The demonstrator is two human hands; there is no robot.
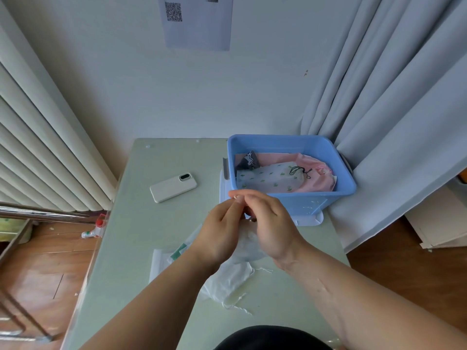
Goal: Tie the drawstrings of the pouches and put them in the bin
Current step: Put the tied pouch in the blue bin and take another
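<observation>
saw three pouches [267,178] already inside bin [290,138] at far right of table [151,236]. held left hand [222,231] and right hand [273,223] close above white pouch [246,246], fingers [255,200] pinched, apparently on drawstring, itself hidden. judged knot unfinished; second white pouch [227,279] waiting nearer.

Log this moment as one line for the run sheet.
step: tying, string hidden by fingers | left hand: pinching white pouch top | right hand: pinching same spot | bin: printed pouch, pink pouch inside
</observation>
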